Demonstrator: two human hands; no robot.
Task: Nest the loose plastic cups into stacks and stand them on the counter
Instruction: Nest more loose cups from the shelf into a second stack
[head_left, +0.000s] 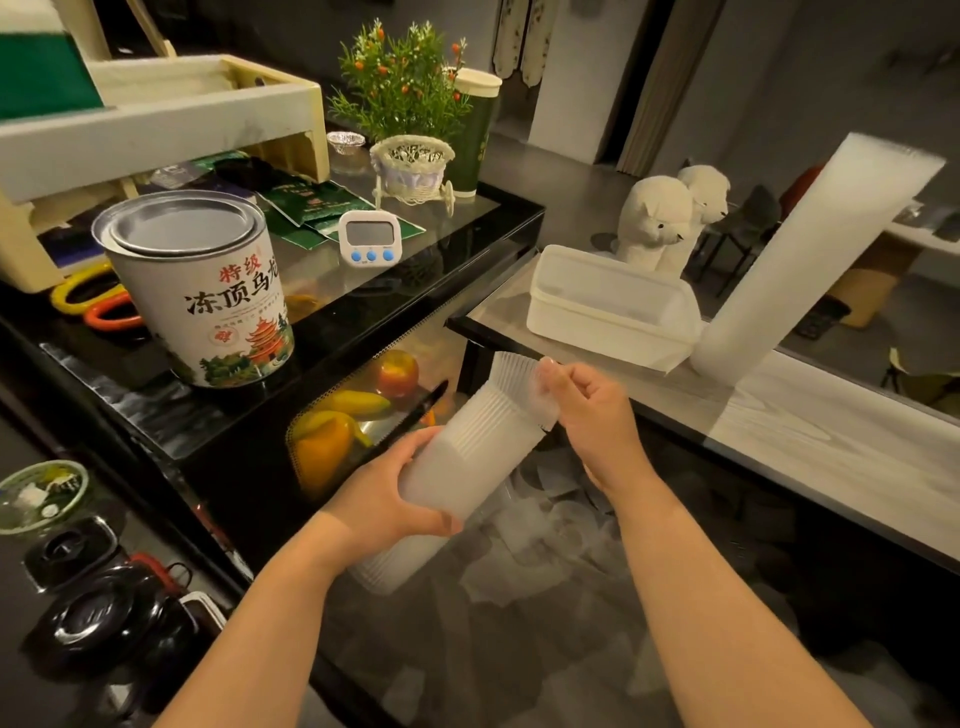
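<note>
Cups: my left hand (400, 488) grips the tilted stack (467, 457), right hand (587, 410) pinches the top cup (540, 389) at its rim; skewed seating could jam it or crush the rim.

The pale counter (810, 436) on the right has a wood look. A very tall stack of cups (810, 265) stands on it and leans to the right. Just beside the stack sits a white plastic box (608, 306) on a glass part of the counter, and two white toy bears (670, 218) stand behind the box.

The black glass table (332, 312) on the left carries a big tea tin (202, 291), a small white timer (370, 236), a little basket cart (415, 166) with a plant, a tall green cup (475, 130), green packets (311, 208) and loop handles (88, 301) in yellow and orange
</note>
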